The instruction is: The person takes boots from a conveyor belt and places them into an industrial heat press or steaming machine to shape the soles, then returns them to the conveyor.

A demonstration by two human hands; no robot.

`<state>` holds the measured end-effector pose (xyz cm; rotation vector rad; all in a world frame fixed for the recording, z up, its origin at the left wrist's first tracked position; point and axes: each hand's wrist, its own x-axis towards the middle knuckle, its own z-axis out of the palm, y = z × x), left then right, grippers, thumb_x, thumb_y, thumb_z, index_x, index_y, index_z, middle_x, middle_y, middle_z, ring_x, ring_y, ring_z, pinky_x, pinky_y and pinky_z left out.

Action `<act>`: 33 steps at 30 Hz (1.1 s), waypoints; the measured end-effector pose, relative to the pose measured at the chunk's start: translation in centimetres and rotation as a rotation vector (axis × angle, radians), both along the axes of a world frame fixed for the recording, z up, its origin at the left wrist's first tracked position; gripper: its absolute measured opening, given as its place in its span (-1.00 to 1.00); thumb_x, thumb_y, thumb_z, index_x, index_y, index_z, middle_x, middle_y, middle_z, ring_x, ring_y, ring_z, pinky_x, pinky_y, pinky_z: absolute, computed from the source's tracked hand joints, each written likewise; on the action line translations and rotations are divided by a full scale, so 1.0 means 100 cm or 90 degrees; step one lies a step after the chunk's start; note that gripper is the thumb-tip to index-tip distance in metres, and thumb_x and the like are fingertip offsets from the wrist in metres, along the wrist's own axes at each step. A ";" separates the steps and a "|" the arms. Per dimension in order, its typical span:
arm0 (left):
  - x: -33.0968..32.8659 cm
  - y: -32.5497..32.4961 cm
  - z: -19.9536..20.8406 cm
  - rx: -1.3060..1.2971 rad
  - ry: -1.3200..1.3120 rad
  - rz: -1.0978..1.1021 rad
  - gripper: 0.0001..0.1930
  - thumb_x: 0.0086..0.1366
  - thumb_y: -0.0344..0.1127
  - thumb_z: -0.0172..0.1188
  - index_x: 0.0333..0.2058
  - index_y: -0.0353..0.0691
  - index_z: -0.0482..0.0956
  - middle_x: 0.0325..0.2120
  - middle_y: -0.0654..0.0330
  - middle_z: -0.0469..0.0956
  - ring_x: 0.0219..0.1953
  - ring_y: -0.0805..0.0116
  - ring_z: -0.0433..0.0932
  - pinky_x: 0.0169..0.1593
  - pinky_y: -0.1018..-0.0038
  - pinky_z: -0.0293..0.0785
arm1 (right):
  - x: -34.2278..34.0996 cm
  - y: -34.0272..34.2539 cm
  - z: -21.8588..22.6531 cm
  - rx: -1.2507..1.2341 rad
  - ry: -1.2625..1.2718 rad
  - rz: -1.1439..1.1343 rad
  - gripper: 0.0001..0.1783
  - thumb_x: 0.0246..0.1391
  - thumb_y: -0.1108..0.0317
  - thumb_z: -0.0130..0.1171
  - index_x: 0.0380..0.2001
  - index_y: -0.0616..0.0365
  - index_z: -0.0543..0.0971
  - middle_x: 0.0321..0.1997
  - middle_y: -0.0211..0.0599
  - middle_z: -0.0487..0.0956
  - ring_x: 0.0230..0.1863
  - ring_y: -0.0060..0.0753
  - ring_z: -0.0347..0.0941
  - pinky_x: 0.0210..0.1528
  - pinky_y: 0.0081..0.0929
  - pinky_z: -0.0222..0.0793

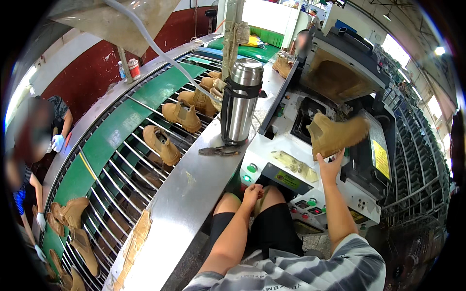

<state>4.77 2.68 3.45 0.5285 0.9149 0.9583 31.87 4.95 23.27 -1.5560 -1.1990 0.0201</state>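
In my right hand (pixel 331 164) is a tan ankle boot (pixel 337 133), gripped at its lower end and raised over the white machine (pixel 301 165). The boot lies tilted, its toe pointing right and smeared by motion. Behind it, the machine's dark lid (pixel 340 68) stands raised above an opening (pixel 307 114). My left hand (pixel 253 194) is closed between my knees, near the machine's front panel. Whatever its curled fingers hold, if anything, is hidden. A green lit button (pixel 247 178) sits just above that hand.
A steel thermos (pixel 240 102) and dark pliers (pixel 219 150) stand on the metal ledge (pixel 189 182) at my left. Beyond runs a roller conveyor with a green belt (pixel 109 133), carrying several tan boots (pixel 182 116). Gloved co-workers' hands (pixel 58 142) show at far left. Metal racks (pixel 420 160) rise at right.
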 end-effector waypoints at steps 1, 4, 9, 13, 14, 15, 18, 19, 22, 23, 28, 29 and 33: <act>-0.001 -0.005 -0.001 0.004 -0.016 -0.038 -0.81 0.28 -0.31 0.07 -0.19 -0.23 0.53 -0.44 0.25 0.55 -0.42 0.43 0.53 -0.24 0.49 0.48 | -0.001 -0.008 -0.002 0.022 -0.004 0.029 0.01 -0.11 0.22 0.40 0.32 0.30 0.08 0.26 0.05 0.32 0.25 -0.14 0.27 0.27 -0.31 0.16; 0.005 -0.026 0.021 0.062 -0.030 -0.068 -0.83 0.29 -0.30 0.10 -0.19 -0.20 0.55 -0.37 0.29 0.55 -0.35 0.46 0.54 -0.20 0.50 0.48 | -0.021 -0.038 0.007 -0.134 -0.081 -0.038 -0.17 -0.06 0.13 0.37 0.24 0.23 0.29 0.26 -0.07 0.37 0.26 -0.15 0.26 0.28 -0.27 0.14; -0.040 -0.040 0.108 0.265 -0.174 -0.137 -0.27 0.23 -0.20 0.26 0.31 -0.11 0.11 0.16 0.14 0.34 0.16 0.32 0.34 0.20 0.34 0.25 | -0.103 -0.073 0.039 -0.228 0.038 0.195 -0.35 -0.02 0.11 0.35 0.11 0.19 0.46 0.18 -0.23 0.46 0.21 -0.22 0.32 0.26 -0.30 0.16; -0.097 -0.058 0.184 0.385 -0.439 -0.065 -0.03 0.09 -0.12 0.38 0.36 -0.15 -0.04 0.28 0.08 0.17 0.29 0.21 0.22 0.29 0.22 0.16 | -0.172 -0.097 0.069 -0.334 0.309 0.542 -0.33 -0.05 0.25 0.39 0.11 0.26 0.40 0.12 -0.27 0.47 0.13 -0.36 0.38 0.19 -0.39 0.24; -0.118 -0.069 0.167 0.284 -0.434 -0.042 -0.07 0.05 -0.11 0.41 0.32 -0.18 0.08 0.24 0.05 0.27 0.26 0.13 0.28 0.29 0.18 0.19 | -0.190 -0.104 0.076 -0.327 0.360 0.613 -0.33 -0.05 0.30 0.40 0.12 0.28 0.38 0.11 -0.28 0.47 0.11 -0.39 0.39 0.16 -0.41 0.26; -0.132 -0.079 0.153 0.279 -0.457 0.011 -0.12 0.05 -0.10 0.38 0.29 -0.21 0.15 0.20 0.03 0.33 0.23 0.09 0.33 0.28 0.16 0.22 | -0.212 -0.110 0.086 -0.303 0.383 0.657 -0.29 0.00 0.25 0.37 0.16 0.31 0.31 0.11 -0.27 0.47 0.12 -0.36 0.38 0.16 -0.39 0.26; -0.157 -0.118 0.139 0.199 -0.538 0.182 -0.21 0.05 -0.08 0.32 0.22 -0.27 0.26 0.13 -0.02 0.41 0.17 0.02 0.40 0.27 0.13 0.26 | -0.232 -0.105 0.050 -0.419 0.219 0.709 -0.36 0.16 0.21 0.21 0.19 0.38 0.31 0.14 -0.21 0.42 0.18 -0.36 0.30 0.23 -0.42 0.17; -0.172 -0.128 0.138 0.164 -0.563 0.243 -0.23 0.05 -0.07 0.30 0.21 -0.29 0.29 0.12 -0.04 0.42 0.16 0.00 0.41 0.27 0.12 0.27 | -0.250 -0.115 0.048 -0.330 0.142 0.650 -0.46 0.14 0.16 0.22 0.09 0.28 0.44 0.13 -0.08 0.45 0.17 -0.21 0.37 0.20 -0.37 0.23; -0.238 -0.137 0.111 0.228 -0.467 0.360 -0.20 0.03 -0.03 0.27 0.21 -0.31 0.26 0.12 -0.05 0.41 0.14 -0.05 0.41 0.24 0.09 0.32 | -0.260 -0.128 0.050 -0.292 -0.003 0.745 -0.46 0.09 0.17 0.25 0.05 0.28 0.47 0.13 -0.04 0.44 0.18 -0.08 0.35 0.22 -0.35 0.23; -0.260 -0.135 0.113 0.245 -0.368 0.451 -0.21 0.06 -0.05 0.25 0.22 -0.34 0.22 0.12 -0.06 0.40 0.13 -0.07 0.40 0.24 0.09 0.32 | -0.254 -0.129 0.038 -0.339 -0.023 0.739 -0.47 0.07 0.17 0.26 0.03 0.27 0.48 0.11 -0.04 0.46 0.17 -0.09 0.37 0.21 -0.34 0.25; -0.376 -0.072 0.126 0.228 -0.125 0.620 -0.45 0.21 -0.21 0.21 0.13 -0.33 0.32 0.06 0.06 0.44 0.09 0.16 0.46 0.15 0.22 0.42 | -0.214 -0.143 -0.028 -0.478 -0.013 0.595 -0.40 0.00 0.20 0.31 0.09 0.22 0.42 0.01 -0.06 0.54 0.06 -0.10 0.47 0.13 -0.33 0.33; -0.378 -0.054 0.149 0.166 -0.027 0.706 -0.48 0.15 -0.27 0.30 0.05 -0.34 0.40 -0.02 0.08 0.50 -0.04 0.20 0.54 0.02 0.31 0.51 | -0.208 -0.145 -0.033 -0.519 0.004 0.576 -0.37 -0.02 0.19 0.32 0.10 0.21 0.40 0.00 -0.06 0.54 0.05 -0.11 0.48 0.12 -0.32 0.34; -0.430 0.031 0.113 0.081 0.572 0.755 -0.42 0.01 -0.26 0.35 0.03 -0.28 0.44 -0.20 0.03 0.60 -0.19 0.00 0.59 -0.06 0.21 0.49 | -0.220 -0.153 -0.063 -0.553 -0.015 0.599 -0.28 -0.06 0.18 0.35 0.15 0.18 0.33 -0.04 -0.03 0.56 -0.01 -0.13 0.51 0.06 -0.32 0.39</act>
